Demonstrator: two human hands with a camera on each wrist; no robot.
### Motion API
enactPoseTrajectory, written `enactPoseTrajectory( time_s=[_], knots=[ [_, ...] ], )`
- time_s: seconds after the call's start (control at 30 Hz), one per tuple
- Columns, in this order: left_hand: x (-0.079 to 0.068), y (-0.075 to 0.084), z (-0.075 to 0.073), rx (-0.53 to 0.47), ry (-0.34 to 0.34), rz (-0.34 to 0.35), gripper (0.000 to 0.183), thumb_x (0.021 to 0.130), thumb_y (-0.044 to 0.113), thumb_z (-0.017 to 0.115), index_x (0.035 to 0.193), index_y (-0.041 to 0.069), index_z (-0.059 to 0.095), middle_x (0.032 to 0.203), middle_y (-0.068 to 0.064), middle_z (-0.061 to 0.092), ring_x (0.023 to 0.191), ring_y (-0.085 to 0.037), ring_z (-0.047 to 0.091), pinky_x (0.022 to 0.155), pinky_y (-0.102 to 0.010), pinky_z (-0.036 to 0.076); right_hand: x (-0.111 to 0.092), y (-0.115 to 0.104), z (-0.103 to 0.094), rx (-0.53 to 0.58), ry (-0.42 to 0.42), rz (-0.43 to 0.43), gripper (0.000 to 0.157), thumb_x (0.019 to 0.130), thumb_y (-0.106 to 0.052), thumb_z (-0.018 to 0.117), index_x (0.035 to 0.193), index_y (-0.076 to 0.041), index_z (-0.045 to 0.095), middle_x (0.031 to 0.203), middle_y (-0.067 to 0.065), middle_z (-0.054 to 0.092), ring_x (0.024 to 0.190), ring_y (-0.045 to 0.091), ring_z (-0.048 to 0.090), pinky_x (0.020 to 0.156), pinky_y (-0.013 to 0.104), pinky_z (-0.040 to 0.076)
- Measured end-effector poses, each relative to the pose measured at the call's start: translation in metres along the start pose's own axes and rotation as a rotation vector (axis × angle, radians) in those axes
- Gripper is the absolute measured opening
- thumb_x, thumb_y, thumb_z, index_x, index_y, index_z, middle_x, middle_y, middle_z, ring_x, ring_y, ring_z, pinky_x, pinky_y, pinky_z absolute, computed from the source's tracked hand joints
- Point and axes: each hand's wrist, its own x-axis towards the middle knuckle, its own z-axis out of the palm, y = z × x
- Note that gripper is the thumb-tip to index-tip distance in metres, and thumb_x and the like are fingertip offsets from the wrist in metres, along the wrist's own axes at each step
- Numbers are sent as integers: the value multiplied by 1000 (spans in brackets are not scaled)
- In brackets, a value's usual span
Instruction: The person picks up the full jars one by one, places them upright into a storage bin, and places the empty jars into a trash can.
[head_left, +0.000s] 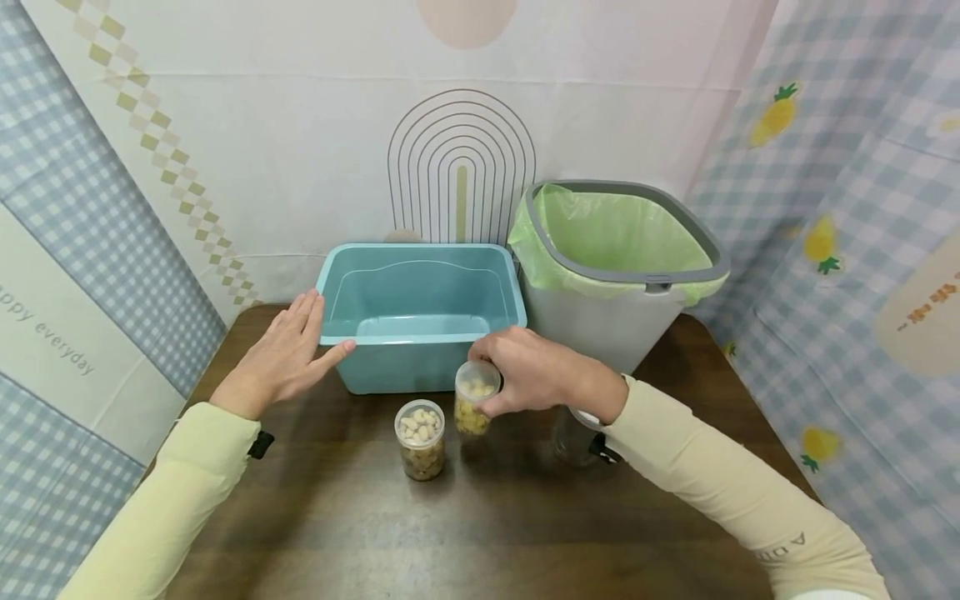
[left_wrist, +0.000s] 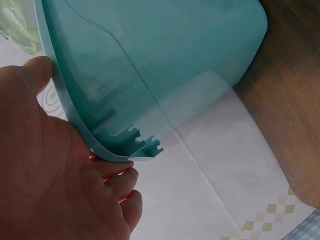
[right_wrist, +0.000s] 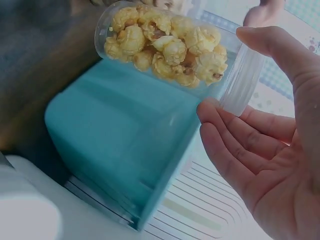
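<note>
My right hand (head_left: 536, 371) pinches a clear plastic jar of caramel popcorn (head_left: 472, 408) near its top. In the right wrist view the thumb and fingertips sit on either side of the translucent lid (right_wrist: 244, 77), and golden popcorn (right_wrist: 165, 50) fills the jar. At the front left corner of the light blue plastic bin (head_left: 405, 367), my left hand (head_left: 288, 358) rests with straight fingers against the rim (left_wrist: 62, 95). A second jar (head_left: 422, 454), with pale, nut-like pieces, stands on the table just left of the popcorn jar.
A clear jar (head_left: 572, 440) stands partly hidden under my right forearm. Behind it, right of the blue bin, is a grey-rimmed trash can (head_left: 592, 325) with a green liner (head_left: 615, 233). Cloth backdrops (head_left: 285, 150) surround the dark wooden table (head_left: 420, 533).
</note>
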Motion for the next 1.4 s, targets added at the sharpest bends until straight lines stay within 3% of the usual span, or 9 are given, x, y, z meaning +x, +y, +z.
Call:
enactPoseTrajectory(
  time_s=[0.6,0.9,1.23,1.4],
  knots=[
    [2,-1,-1,17,-12,-8,99,110,61,38,163,-15,4,173,-36,2,162,-54,6,131,-67,11,25,-15,-65,-89,8,-27,41,82,-35,86,107,-4,74,81,1,64,72,12,52,64,25,45],
    [3,-1,-2,19,-7,-7,98,110,60,39,163,-16,5,173,-35,4,162,-54,7,131,-67,11,43,-14,-95,-88,21,3,43,83,-36,87,107,-2,74,83,6,71,71,15,58,64,27,47],
    [5,-4,-1,20,-15,-17,99,109,63,38,164,-14,6,174,-34,4,162,-52,6,132,-66,10,71,-6,-110,-132,53,75,38,85,-39,86,86,-6,67,66,-4,40,63,12,36,58,25,30],
    [2,-6,0,22,-8,-20,99,110,62,38,163,-15,6,173,-35,4,162,-53,6,131,-67,11,90,-4,-111,-124,44,109,37,86,-38,86,80,-9,65,66,-4,37,63,11,34,56,25,30]
  ],
)
